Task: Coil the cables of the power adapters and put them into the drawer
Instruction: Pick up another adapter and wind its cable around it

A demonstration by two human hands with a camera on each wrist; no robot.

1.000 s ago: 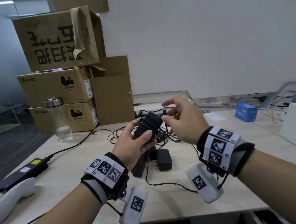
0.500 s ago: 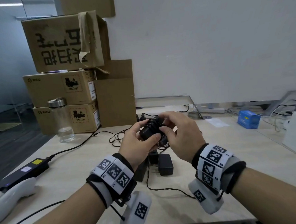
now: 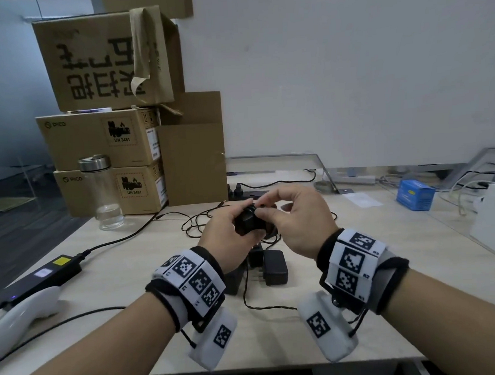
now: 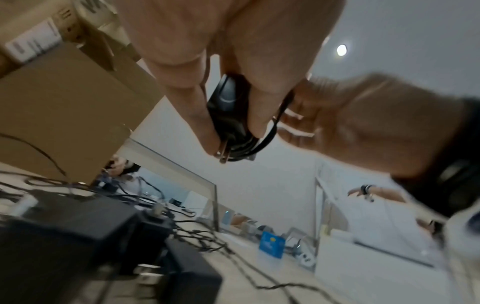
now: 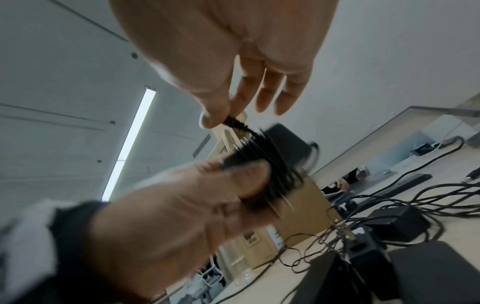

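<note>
Pale wood table point(image 3: 390, 265): cardboard boxes point(image 3: 105, 164) stacked far left, glass bottle point(image 3: 103, 193) before them, black adapters point(image 3: 274, 267) with loose cables mid-table, blue box point(image 3: 415, 195) far right.

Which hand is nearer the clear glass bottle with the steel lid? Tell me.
Left. The left hand grips the black power adapter on the side toward the clear glass bottle with the steel lid; the right hand sits beyond it, farther right.

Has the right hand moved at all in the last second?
Yes. The right hand has closed in leftward onto the power adapter in the left hand. Against the blue box, it sits farther left than a second ago.
</note>
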